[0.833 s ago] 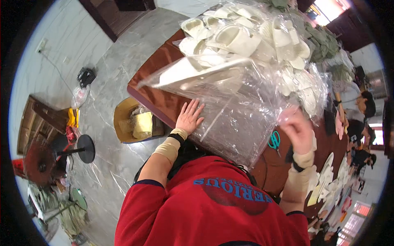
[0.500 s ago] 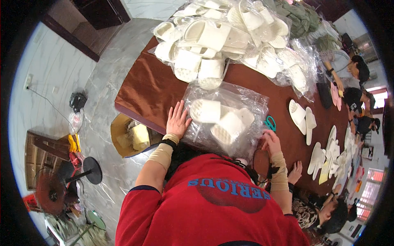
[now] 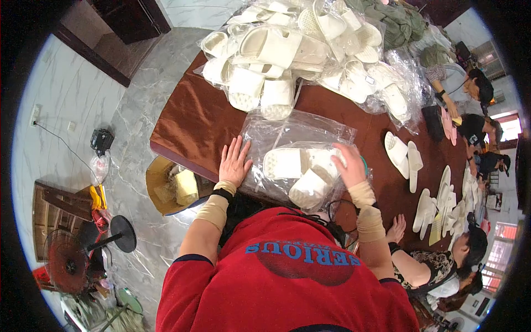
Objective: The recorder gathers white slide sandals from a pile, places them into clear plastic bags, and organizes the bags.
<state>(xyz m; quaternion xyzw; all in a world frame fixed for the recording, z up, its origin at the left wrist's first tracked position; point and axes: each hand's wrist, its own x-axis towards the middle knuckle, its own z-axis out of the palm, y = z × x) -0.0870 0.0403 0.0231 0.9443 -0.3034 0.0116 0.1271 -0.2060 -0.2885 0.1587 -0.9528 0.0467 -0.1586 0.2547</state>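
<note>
Pair of white slippers point(image 3: 285, 163), one lying crosswise and the other slanted against it, on the near side of a brown-covered table point(image 3: 177, 122), close to its front edge. Clear plastic bag point(image 3: 318, 123), crumpled, spread around and beyond the pair; whether both slippers lie fully inside it cannot be told through the glare. Left hand point(image 3: 235, 163): flat, fingers spread, grasping nothing, laid at the bag's left margin. Right hand point(image 3: 349, 167): fingers bent over the right end of the pair; whether they pinch film or slipper, or only rest there, cannot be told. Just beside it, partly hidden, a turquoise handle point(image 3: 364, 160). Beyond the bag, a heap of bagged slippers point(image 3: 276, 47); to the right, loose slippers point(image 3: 396, 152) and a co-worker's hand point(image 3: 397, 228) on the cloth. Below the left edge, an open box point(image 3: 157, 188). Likely faults: thin film splitting if pulled hard over a sole; the slanted slipper sliding toward the front edge if pushed, since little table lies before it; film snagging on the turquoise handle if swept right; the heap's front slippers sliding down if the bag's far side tugs them.
</note>
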